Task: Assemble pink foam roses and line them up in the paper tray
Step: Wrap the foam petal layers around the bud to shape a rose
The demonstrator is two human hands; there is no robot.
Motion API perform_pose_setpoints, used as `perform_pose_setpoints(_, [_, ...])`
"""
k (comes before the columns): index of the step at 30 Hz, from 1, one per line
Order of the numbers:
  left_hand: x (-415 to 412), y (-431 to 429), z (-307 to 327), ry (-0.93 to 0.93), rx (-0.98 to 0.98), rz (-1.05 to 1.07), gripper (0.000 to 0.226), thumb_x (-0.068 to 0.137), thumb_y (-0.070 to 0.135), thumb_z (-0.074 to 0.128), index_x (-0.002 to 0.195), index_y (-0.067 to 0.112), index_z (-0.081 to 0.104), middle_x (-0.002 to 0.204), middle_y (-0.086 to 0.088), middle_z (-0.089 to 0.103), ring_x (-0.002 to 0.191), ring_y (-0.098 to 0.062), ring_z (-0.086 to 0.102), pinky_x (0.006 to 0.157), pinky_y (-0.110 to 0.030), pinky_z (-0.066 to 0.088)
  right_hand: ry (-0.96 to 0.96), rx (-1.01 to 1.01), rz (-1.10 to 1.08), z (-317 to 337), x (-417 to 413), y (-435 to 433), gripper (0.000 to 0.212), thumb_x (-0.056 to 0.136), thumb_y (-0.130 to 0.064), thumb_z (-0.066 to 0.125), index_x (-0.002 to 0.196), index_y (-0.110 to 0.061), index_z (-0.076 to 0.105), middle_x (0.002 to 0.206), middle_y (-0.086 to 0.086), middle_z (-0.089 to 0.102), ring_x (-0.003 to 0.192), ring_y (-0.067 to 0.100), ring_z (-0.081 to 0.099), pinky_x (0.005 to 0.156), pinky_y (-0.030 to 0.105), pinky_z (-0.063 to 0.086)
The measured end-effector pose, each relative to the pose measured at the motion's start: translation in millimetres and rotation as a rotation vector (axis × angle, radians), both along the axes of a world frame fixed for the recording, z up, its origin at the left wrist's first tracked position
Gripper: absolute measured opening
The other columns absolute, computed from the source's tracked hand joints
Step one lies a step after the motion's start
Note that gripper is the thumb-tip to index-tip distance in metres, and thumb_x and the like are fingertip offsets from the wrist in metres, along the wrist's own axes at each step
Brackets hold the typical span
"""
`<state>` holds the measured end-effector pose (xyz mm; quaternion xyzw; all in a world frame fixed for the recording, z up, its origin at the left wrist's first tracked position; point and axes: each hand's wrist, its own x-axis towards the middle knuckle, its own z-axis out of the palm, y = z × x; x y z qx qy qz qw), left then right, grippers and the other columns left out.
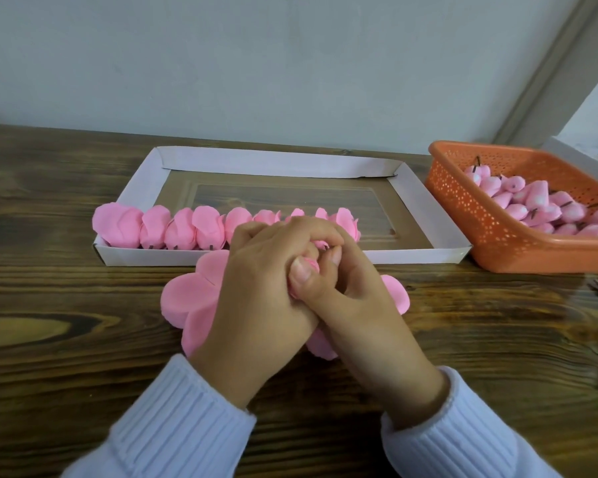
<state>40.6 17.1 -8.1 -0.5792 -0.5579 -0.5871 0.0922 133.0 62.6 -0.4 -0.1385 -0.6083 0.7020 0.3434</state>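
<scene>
Both hands are curled together: a pink foam rose (314, 264) is pinched between the left hand (256, 294) and right hand (358, 300), above flat petals (187, 298) laid on the tabletop (83, 339). Beyond, finished roses (183, 229) are lined along the near wall of the paper tray (359, 256), from its left end to the middle. An orange basket (497, 243) is set just beside the tray's right edge.
</scene>
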Motion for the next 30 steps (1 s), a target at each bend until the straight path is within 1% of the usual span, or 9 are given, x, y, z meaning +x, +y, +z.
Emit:
perform_pose_setpoints(2, [-0.6, -2.4, 2.4, -0.137, 0.02, -0.077, 0.018, 0.09, 0.022, 0.057, 0.106, 0.029, 0.062, 0.068, 0.008, 0.061, 0.075, -0.012, 0.064, 0.075, -0.045, 0.052, -0.032, 0.079, -0.025, -0.3, -0.6, -1.7, 0.049, 0.087, -0.034, 0.055, 0.128, -0.008, 0.05, 0.111, 0.007, 0.068, 0.104, 0.014, 0.066, 0.085, 0.025, 0.053])
perform_pose_setpoints(5, [-3.3, -2.8, 6.0, -0.369, 0.096, -0.112, 0.027, 0.096, 0.024, 0.053, 0.122, 0.029, 0.056, 0.08, 0.008, 0.068, 0.082, -0.01, 0.067, 0.076, -0.025, 0.054, -0.084, 0.271, -0.11, -4.8, -1.6, 0.0, 0.046, 0.096, -0.038, 0.037, 0.124, -0.006, 0.054, 0.116, 0.013, 0.065, 0.111, 0.029, 0.061, 0.096, 0.049, 0.047])
perform_pose_setpoints(8, [-6.2, -0.6, 7.6, -0.75, 0.127, -0.246, 0.023, 0.097, 0.025, 0.051, 0.115, 0.032, 0.065, 0.083, 0.005, 0.073, 0.09, -0.009, 0.069, 0.076, -0.023, 0.053, -0.196, 0.643, -0.234, -10.6, -4.6, 2.6, 0.032, 0.1, -0.014, 0.038, 0.121, -0.001, 0.059, 0.116, 0.007, 0.065, 0.112, 0.017, 0.058, 0.097, 0.034, 0.044])
perform_pose_setpoints(10, [-6.2, 0.9, 5.2, -0.898, 0.101, -0.36, 0.023, 0.096, 0.027, 0.051, 0.107, 0.036, 0.068, 0.09, 0.002, 0.076, 0.095, -0.011, 0.07, 0.075, -0.024, 0.055, -0.221, 0.768, -0.28, -11.5, -4.7, 1.9, 0.028, 0.098, -0.013, 0.049, 0.123, -0.003, 0.058, 0.115, 0.003, 0.065, 0.107, 0.011, 0.059, 0.093, 0.023, 0.045])
perform_pose_setpoints(16, [-0.4, -0.2, 5.0, -0.76, 0.004, -0.369, 0.023, 0.096, 0.024, 0.051, 0.113, 0.034, 0.065, 0.103, 0.005, 0.075, 0.115, -0.011, 0.063, 0.088, -0.024, 0.053, -0.217, 0.797, -0.403, -11.2, -2.6, 1.0, 0.032, 0.083, -0.012, 0.067, 0.115, -0.009, 0.064, 0.1, -0.003, 0.071, 0.091, 0.009, 0.066, 0.079, 0.024, 0.051])
perform_pose_setpoints(21, [1.5, -0.5, 6.4, -0.656, 0.006, -0.344, 0.022, 0.098, 0.016, 0.05, 0.118, 0.017, 0.059, 0.107, 0.006, 0.073, 0.106, -0.007, 0.066, 0.078, -0.017, 0.053, -0.225, 0.775, -0.316, -7.9, -0.9, 0.7, 0.029, 0.081, 0.001, 0.065, 0.107, -0.012, 0.064, 0.09, -0.004, 0.07, 0.082, 0.009, 0.065, 0.07, 0.028, 0.051])
perform_pose_setpoints(24, [1.4, 0.8, 4.7, -0.646, -0.003, -0.33, 0.022, 0.097, 0.018, 0.047, 0.114, 0.016, 0.059, 0.102, 0.006, 0.074, 0.099, -0.006, 0.067, 0.077, -0.016, 0.051, -0.241, 0.766, -0.311, -7.2, -1.5, 0.5, 0.03, 0.08, 0.0, 0.063, 0.106, -0.016, 0.064, 0.088, -0.01, 0.068, 0.082, 0.005, 0.064, 0.071, 0.018, 0.049])
perform_pose_setpoints(26, [1.1, 1.7, 3.0, -0.639, -0.007, -0.334, 0.021, 0.097, 0.018, 0.046, 0.112, 0.016, 0.06, 0.1, 0.004, 0.074, 0.097, -0.008, 0.068, 0.077, -0.018, 0.052, -0.258, 0.778, -0.328, -7.1, -1.5, -0.3, 0.03, 0.08, 0.0, 0.064, 0.105, -0.015, 0.065, 0.089, -0.007, 0.068, 0.083, 0.007, 0.064, 0.071, 0.02, 0.049])
perform_pose_setpoints(30, [1.6, 2.5, 2.7, -0.62, 0.016, -0.327, 0.02, 0.099, 0.029, 0.047, 0.115, 0.02, 0.055, 0.103, 0.001, 0.073, 0.1, -0.01, 0.068, 0.079, -0.019, 0.052, -0.291, 0.844, -0.364, -5.3, 0.6, -0.6, 0.016, 0.08, -0.001, 0.067, 0.09, -0.012, 0.063, 0.074, -0.008, 0.062, 0.068, 0.005, 0.056, 0.062, 0.013, 0.041])
